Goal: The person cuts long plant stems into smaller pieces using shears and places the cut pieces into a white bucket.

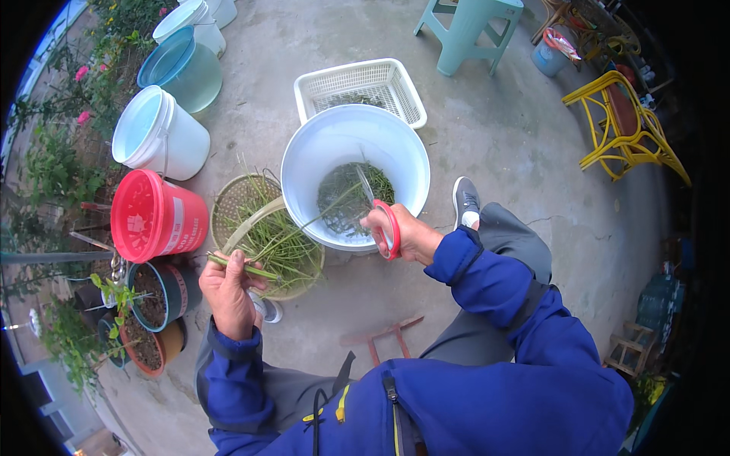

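Observation:
My left hand (230, 295) is closed around a few long green stems (251, 267), over the near left side of a round woven basket (226, 207) heaped with more such stems. One stem reaches right from that side into a white bucket (300, 167). My right hand (411, 234) grips red-handled scissors (391, 232), their blades pointing up and left over the bucket's inside. Cut green pieces (353, 199) lie at the bottom of the bucket. Whether the blades touch the stem, I cannot tell.
A white plastic crate (414, 106) with some greens stands behind the bucket. Along the left are a red bucket (182, 216), a white pail (186, 140), a blue tub (201, 76) and potted plants (152, 342). A green stool (464, 34) and yellow chair (623, 125) stand far right.

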